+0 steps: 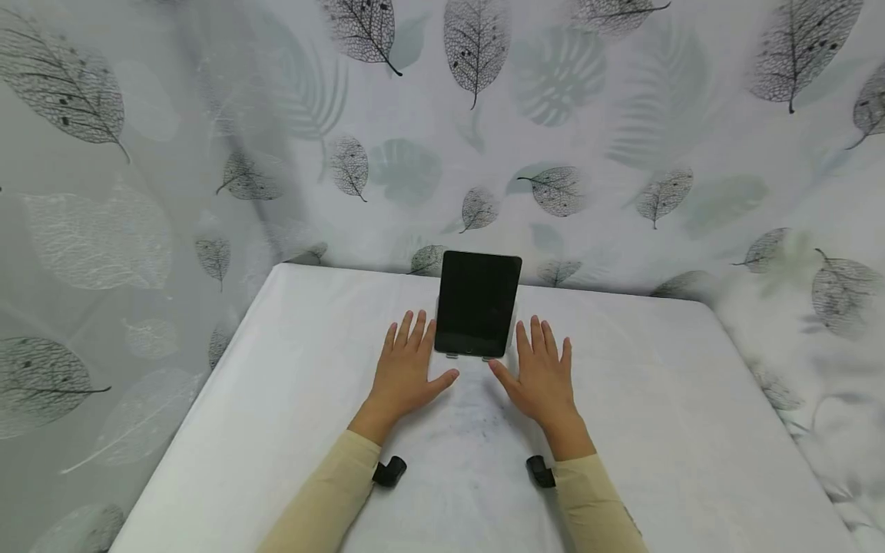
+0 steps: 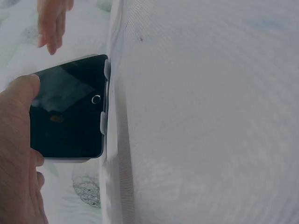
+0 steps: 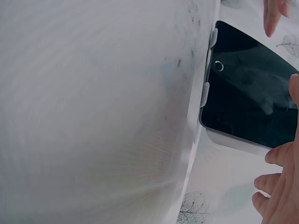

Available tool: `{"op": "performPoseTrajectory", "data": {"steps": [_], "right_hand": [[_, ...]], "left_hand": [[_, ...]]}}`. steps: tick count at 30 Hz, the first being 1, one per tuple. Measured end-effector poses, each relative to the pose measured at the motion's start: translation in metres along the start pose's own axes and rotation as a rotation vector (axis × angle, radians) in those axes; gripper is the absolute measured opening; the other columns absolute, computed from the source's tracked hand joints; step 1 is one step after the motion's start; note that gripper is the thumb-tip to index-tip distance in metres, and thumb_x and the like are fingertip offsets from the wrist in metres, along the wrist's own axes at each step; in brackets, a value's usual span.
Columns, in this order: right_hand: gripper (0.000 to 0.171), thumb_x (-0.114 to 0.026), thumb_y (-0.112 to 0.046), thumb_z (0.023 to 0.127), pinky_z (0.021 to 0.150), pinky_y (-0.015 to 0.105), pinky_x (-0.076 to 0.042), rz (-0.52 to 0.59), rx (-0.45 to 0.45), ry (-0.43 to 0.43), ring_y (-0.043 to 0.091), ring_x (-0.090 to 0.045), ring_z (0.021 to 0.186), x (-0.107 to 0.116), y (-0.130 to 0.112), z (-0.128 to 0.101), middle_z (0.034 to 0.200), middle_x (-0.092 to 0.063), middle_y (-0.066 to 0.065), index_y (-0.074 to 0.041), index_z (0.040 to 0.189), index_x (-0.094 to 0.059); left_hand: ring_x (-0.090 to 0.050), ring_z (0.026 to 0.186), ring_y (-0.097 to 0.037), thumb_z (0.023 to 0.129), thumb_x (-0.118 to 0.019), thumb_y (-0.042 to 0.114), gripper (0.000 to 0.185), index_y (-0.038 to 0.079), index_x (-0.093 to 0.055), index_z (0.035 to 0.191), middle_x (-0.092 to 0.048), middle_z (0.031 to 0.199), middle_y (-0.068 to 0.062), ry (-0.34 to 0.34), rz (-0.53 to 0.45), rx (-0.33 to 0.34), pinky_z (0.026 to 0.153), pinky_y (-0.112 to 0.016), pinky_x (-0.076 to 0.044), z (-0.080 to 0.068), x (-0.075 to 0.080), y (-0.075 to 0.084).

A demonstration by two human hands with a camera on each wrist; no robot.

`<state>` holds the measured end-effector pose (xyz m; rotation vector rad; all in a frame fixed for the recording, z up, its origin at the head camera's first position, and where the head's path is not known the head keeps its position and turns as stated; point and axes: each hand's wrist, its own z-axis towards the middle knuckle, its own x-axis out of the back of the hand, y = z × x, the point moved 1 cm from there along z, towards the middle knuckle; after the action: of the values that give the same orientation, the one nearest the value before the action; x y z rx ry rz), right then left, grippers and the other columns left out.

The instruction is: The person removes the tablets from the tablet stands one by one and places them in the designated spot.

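A black tablet (image 1: 478, 304) with a dark screen and a round home button leans upright on a stand near the table's back edge. Two small pale stand lips (image 2: 103, 123) hold its lower edge. My left hand (image 1: 404, 374) lies at the tablet's left, fingers straight and pointing away from me, thumb out towards the middle. On the other side, my right hand (image 1: 542, 380) lies the same way, its thumb towards the tablet's lower right corner. Neither hand grips anything. Both wrist views show the tablet's screen (image 3: 254, 84) partly overlapped by the nearer hand.
A white cloth covers the table (image 1: 691, 430). Behind and at the left hangs a leaf-patterned curtain (image 1: 415, 100). A small black wrist camera (image 1: 390, 471) sits at the left sleeve cuff, and another black camera (image 1: 540, 471) at the right one.
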<state>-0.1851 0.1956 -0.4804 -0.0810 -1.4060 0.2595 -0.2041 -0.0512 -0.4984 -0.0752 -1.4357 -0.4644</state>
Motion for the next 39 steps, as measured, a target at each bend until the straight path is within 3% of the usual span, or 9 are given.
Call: {"op": "performPoseTrajectory", "data": {"steps": [4,8,10,14,17,20,24,32,39], "right_hand": [[0.093,-0.05,-0.067,0.096,0.124,0.07,-0.005,0.019,0.002,0.005,0.041,-0.013,0.158,0.0,0.0,0.001,0.171,-0.017,0.02,-0.007,0.162,-0.025],[0.088,-0.053,-0.064,0.097,0.123,0.07,-0.011,0.064,0.01,0.059,0.041,-0.022,0.155,-0.002,0.0,0.001,0.166,-0.029,0.021,-0.006,0.16,-0.032],[0.083,-0.054,-0.059,0.098,0.122,0.069,-0.017,0.105,0.012,0.096,0.042,-0.03,0.151,-0.004,-0.001,0.002,0.161,-0.037,0.022,-0.004,0.158,-0.036],[0.072,-0.057,-0.049,0.101,0.119,0.062,-0.031,0.284,-0.02,0.155,0.041,-0.041,0.142,-0.008,-0.004,0.005,0.15,-0.047,0.023,-0.002,0.154,-0.042],[0.065,-0.06,-0.04,0.101,0.114,0.059,-0.039,0.472,-0.072,0.181,0.041,-0.047,0.136,-0.012,-0.008,0.008,0.145,-0.051,0.023,-0.001,0.151,-0.045],[0.061,-0.062,-0.034,0.101,0.111,0.057,-0.044,0.624,-0.125,0.193,0.038,-0.051,0.132,-0.016,-0.011,0.011,0.142,-0.054,0.022,-0.001,0.15,-0.046],[0.06,-0.062,-0.03,0.101,0.11,0.054,-0.047,0.745,-0.174,0.184,0.035,-0.054,0.13,-0.023,-0.013,0.015,0.14,-0.055,0.02,-0.003,0.151,-0.045],[0.056,-0.065,-0.019,0.1,0.109,0.052,-0.05,0.93,-0.258,0.208,0.034,-0.057,0.128,-0.03,-0.014,0.021,0.137,-0.055,0.018,-0.003,0.15,-0.047],[0.047,-0.067,-0.012,0.097,0.105,0.043,-0.054,0.99,-0.344,0.265,0.031,-0.06,0.122,-0.037,-0.015,0.023,0.131,-0.061,0.018,-0.002,0.141,-0.057]], "left_hand": [[0.0,0.162,-0.028,0.093,-0.049,0.074,0.101,0.01,-0.018,0.164,-0.009,0.174,-0.007,0.0,-0.008,0.002,0.131,-0.05,-0.002,0.001,0.0,0.001],[-0.002,0.162,-0.029,0.095,-0.05,0.07,0.098,0.009,-0.018,0.164,-0.01,0.173,-0.009,0.016,-0.077,0.006,0.131,-0.052,-0.005,0.001,-0.002,0.002],[-0.005,0.162,-0.031,0.096,-0.051,0.066,0.096,0.006,-0.019,0.164,-0.013,0.173,-0.011,0.043,-0.17,0.002,0.131,-0.054,-0.008,0.001,-0.002,0.003],[-0.01,0.161,-0.034,0.099,-0.058,0.051,0.087,0.003,-0.022,0.162,-0.02,0.171,-0.015,0.114,-0.469,0.003,0.129,-0.056,-0.013,0.002,-0.003,0.006],[-0.014,0.16,-0.032,0.1,-0.059,0.044,0.081,0.007,-0.022,0.163,-0.023,0.17,-0.013,0.152,-0.668,0.045,0.129,-0.056,-0.018,0.003,-0.004,0.007],[-0.021,0.159,-0.031,0.101,-0.06,0.04,0.077,0.012,-0.025,0.163,-0.026,0.169,-0.012,0.182,-0.795,0.099,0.128,-0.055,-0.022,0.004,-0.007,0.007],[-0.03,0.155,-0.031,0.101,-0.062,0.032,0.07,0.012,-0.032,0.161,-0.034,0.166,-0.011,0.222,-0.904,0.122,0.126,-0.054,-0.027,0.006,-0.01,0.008],[-0.033,0.154,-0.03,0.099,-0.063,0.014,0.065,0.005,-0.036,0.158,-0.038,0.164,-0.013,0.259,-1.054,0.064,0.124,-0.043,-0.032,0.011,-0.021,0.012],[-0.039,0.147,-0.036,0.094,-0.066,0.002,0.068,0.001,-0.037,0.155,-0.039,0.159,-0.019,0.336,-1.148,0.052,0.122,-0.051,-0.036,0.012,-0.032,0.017]]}}
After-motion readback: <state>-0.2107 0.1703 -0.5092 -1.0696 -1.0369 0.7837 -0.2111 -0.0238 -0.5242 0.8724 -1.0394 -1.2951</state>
